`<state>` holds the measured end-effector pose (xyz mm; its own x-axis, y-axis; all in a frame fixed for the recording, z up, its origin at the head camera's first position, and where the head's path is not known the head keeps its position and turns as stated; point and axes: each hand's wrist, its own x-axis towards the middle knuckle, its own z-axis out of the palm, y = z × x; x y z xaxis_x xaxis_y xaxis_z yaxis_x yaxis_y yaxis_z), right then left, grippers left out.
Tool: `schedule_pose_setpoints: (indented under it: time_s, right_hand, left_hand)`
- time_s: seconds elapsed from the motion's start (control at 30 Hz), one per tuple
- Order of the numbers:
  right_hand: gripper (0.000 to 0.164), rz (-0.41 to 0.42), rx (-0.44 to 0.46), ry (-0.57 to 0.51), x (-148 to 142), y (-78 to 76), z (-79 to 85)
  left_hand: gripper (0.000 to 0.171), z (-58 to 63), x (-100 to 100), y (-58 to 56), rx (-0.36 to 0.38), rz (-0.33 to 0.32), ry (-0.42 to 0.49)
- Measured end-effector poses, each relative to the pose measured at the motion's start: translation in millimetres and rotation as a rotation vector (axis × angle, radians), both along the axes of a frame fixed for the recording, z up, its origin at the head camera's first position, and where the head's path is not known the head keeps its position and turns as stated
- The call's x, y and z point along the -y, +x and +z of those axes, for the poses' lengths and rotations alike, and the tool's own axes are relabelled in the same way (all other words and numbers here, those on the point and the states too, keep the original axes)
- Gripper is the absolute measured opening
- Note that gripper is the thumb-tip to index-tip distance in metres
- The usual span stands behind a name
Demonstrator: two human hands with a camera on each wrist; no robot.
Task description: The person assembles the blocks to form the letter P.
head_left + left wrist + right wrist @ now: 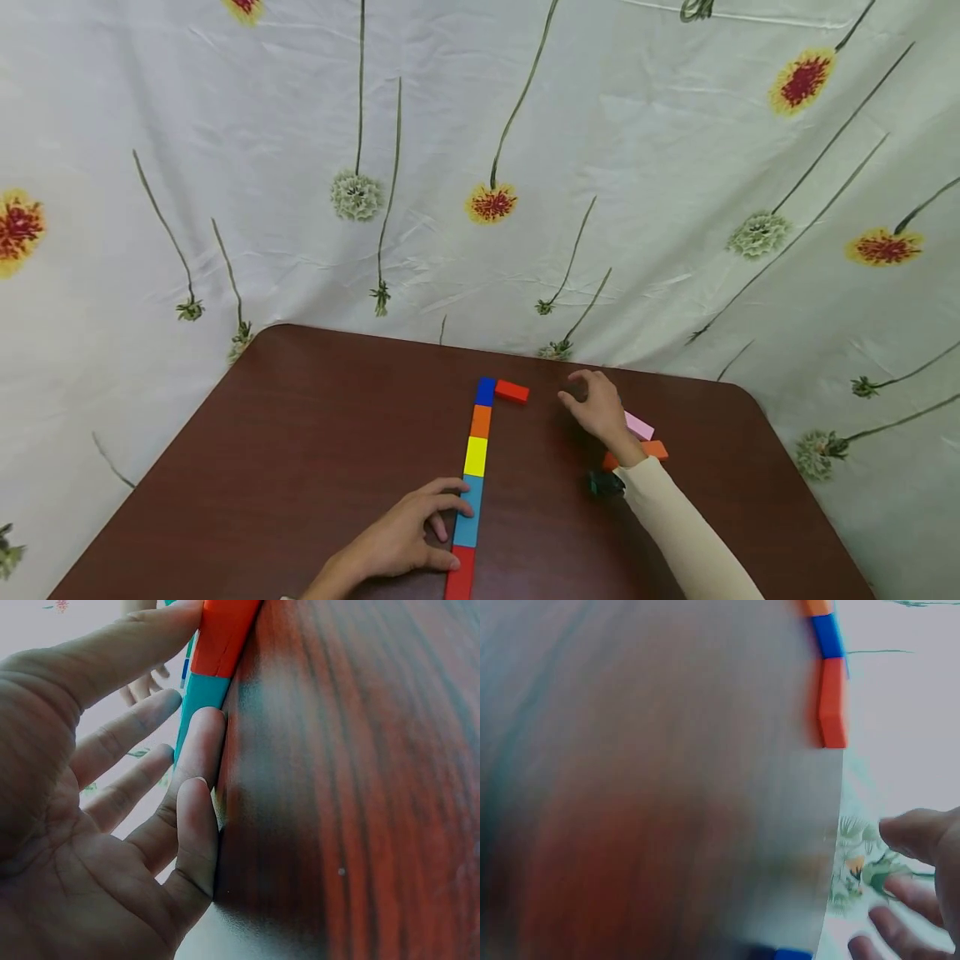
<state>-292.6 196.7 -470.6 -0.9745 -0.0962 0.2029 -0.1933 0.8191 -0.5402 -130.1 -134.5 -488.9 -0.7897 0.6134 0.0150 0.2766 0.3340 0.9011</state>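
A straight row of coloured blocks runs away from me down the table: a red block [461,575] nearest, then a light blue block [468,527], a yellow block [476,456], an orange block [482,422] and a dark blue block [486,392]. Against the far end, another red block [512,392] lies crosswise to the right. My left hand [401,531] rests along the row's left side, thumb at the near red block and fingertips on the light blue one. Empty, with fingers loosely bent, my right hand [597,407] hovers right of the far red block.
Beside and behind the right forearm lie a pink block [640,426], an orange block [656,450] and a dark green-black thing [606,484], partly hidden. In the right wrist view a blue block [792,954] shows at the bottom edge. A flowered cloth [450,275] hangs behind the table.
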Motion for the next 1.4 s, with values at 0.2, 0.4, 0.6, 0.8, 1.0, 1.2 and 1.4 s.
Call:
schedule_pose_setpoints:
  time_s: [0.2, 0.4, 0.6, 0.8, 1.0, 1.2, 1.4]
  right_hand:
    - [0.045, -0.134, -0.021, 0.094, -17.0, 10.1, -0.9]
    - [0.044, -0.156, 0.023, 0.101, -34.4, 14.6, -1.4]
    - [0.045, -0.147, 0.046, 0.120, -40.9, 16.7, -1.9]
    - [0.044, -0.057, 0.046, 0.090, -42.1, 14.2, -3.5]
    - [0.042, -0.017, 0.065, 0.062, -43.2, 11.0, -5.6]
    - [0.039, -0.008, 0.077, -0.004, -41.2, 12.8, -6.3]
    - [0.035, 0.090, 0.086, -0.081, -26.9, 15.0, -8.2]
  left_hand:
    - [0.041, 1.5, 1.4, 0.8, 0.000, 0.004, -0.006]
    - [0.041, 2.2, 1.4, 1.6, 0.011, 0.006, -0.008]
    - [0.041, 3.0, 1.9, 2.1, 0.008, 0.010, -0.003]
    - [0.041, 2.2, 0.7, 2.2, -0.001, 0.014, -0.008]
    - [0.041, 2.4, -0.1, 3.7, 0.001, 0.019, -0.002]
    - [0.041, 2.2, -0.6, 4.1, 0.010, 0.018, -0.003]
    - [0.040, 2.1, -0.4, 4.6, 0.019, 0.019, 0.000]
